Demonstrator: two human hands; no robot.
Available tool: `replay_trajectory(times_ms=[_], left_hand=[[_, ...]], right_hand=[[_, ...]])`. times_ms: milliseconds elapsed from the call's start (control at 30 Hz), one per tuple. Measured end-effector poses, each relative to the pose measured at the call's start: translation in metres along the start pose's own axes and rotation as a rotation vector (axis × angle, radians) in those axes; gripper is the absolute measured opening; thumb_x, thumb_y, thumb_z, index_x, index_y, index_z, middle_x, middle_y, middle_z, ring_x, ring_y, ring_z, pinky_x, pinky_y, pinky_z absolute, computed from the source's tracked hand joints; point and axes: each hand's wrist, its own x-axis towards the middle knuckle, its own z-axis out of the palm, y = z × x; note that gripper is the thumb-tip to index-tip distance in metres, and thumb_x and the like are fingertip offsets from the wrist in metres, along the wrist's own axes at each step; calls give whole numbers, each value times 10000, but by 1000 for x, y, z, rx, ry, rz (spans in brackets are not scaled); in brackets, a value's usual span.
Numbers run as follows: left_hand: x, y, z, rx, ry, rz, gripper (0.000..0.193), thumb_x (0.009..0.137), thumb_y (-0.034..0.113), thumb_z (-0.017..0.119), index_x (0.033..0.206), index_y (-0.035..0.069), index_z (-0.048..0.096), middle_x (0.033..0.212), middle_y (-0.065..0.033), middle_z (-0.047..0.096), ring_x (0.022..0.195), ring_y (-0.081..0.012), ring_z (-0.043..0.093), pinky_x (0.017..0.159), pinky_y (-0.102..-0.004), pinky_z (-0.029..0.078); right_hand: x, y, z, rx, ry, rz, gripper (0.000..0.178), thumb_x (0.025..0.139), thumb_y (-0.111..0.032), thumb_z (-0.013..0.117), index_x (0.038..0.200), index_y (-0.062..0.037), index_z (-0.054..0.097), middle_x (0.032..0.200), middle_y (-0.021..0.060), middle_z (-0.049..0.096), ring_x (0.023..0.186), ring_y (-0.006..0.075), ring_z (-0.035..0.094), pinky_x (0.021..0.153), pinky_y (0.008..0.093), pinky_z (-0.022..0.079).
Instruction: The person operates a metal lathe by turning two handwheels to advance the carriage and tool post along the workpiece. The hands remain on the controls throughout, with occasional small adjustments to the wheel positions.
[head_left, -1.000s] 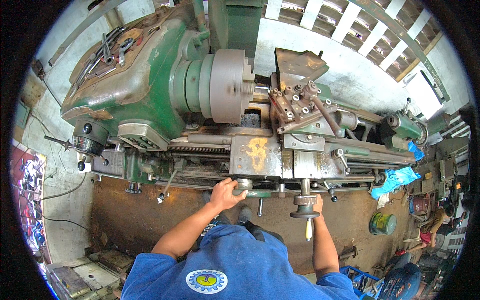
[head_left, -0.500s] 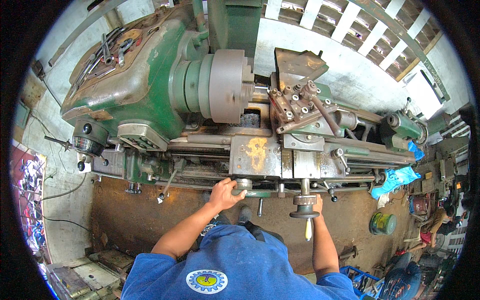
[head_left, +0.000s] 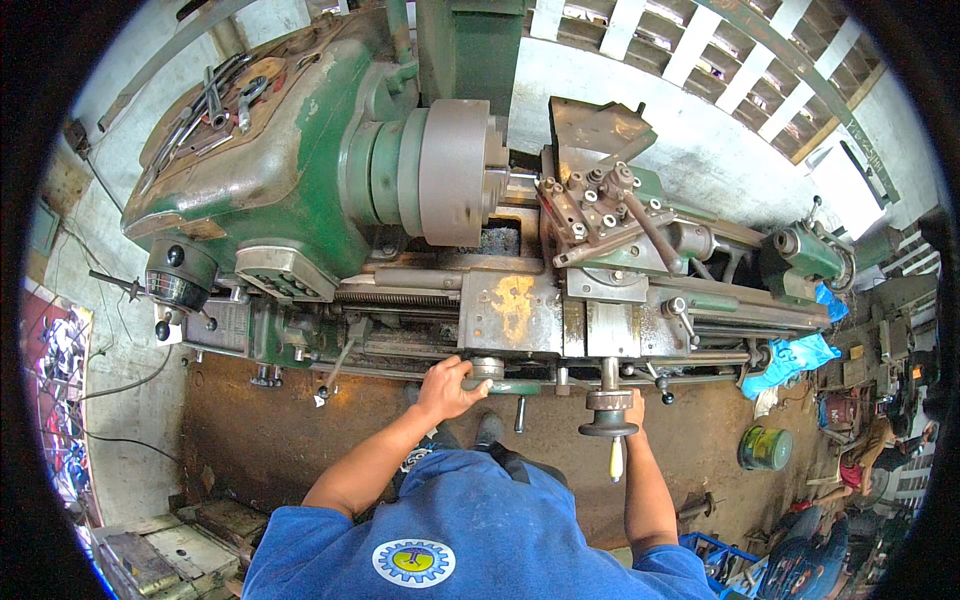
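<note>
A green metal lathe spans the view in front of me. My left hand is closed around the rim of the carriage handwheel, thumb on top. At the cross-slide handwheel, with its pale handle hanging down, my right hand lies against the far right side; its fingers are mostly hidden. The large grey chuck has smeared jaws, as if turning. A thin workpiece sticks out of it toward the tool post, whose tip is close to its end.
Wrenches and other hand tools lie on the headstock. The tailstock stands far right, with a blue cloth below it. On the floor are a green-yellow bucket and a blue crate. Other people are at lower right.
Both my hands stay in the same places, and the carriage shows no clear shift. A person at the lower right has moved a little.
</note>
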Motion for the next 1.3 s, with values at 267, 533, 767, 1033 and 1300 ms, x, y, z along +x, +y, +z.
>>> replay_trajectory(times_ms=[267, 533, 767, 1033, 1300], left_hand=[[-1, 0, -1, -19, 14, 7, 515, 811, 490, 769, 840, -16, 680, 818, -185, 623, 784, -402, 665, 712, -488, 545], [-1, -2, 1, -41, 42, 18, 496, 815, 476, 775, 824, -8, 670, 806, -186, 620, 784, -396, 666, 713, -483, 543], [-2, -5, 2, -49, 19, 16, 531, 830, 515, 748, 826, -10, 668, 816, -188, 622, 798, -403, 665, 733, -489, 541], [-1, -5, 1, -46, 6, 14, 571, 856, 545, 721, 841, -24, 678, 819, -198, 622, 792, -409, 660, 731, -493, 537], [-1, -8, 2, -49, 32, 40, 563, 851, 529, 746, 821, -27, 669, 802, -206, 615, 776, -411, 660, 711, -487, 535]], right_hand=[[2, -3, 0, 28, -16, 31, 392, 820, -334, 733, 955, 32, 763, 964, 323, 732, 982, 475, 725, 869, 535, 569], [4, 2, 3, -110, -27, 42, 414, 827, -345, 730, 989, 35, 751, 978, 337, 725, 989, 479, 723, 868, 546, 571], [4, -1, 1, -91, -42, 52, 434, 829, -359, 735, 990, 44, 718, 992, 338, 721, 1014, 487, 713, 879, 550, 567], [5, 8, 5, -85, -3, 38, 408, 860, -338, 699, 1015, 39, 700, 1006, 335, 719, 1024, 487, 707, 866, 555, 558], [10, 11, 6, -63, -48, 40, 426, 853, -337, 705, 1060, 36, 689, 1052, 340, 710, 1073, 488, 690, 915, 557, 541]])
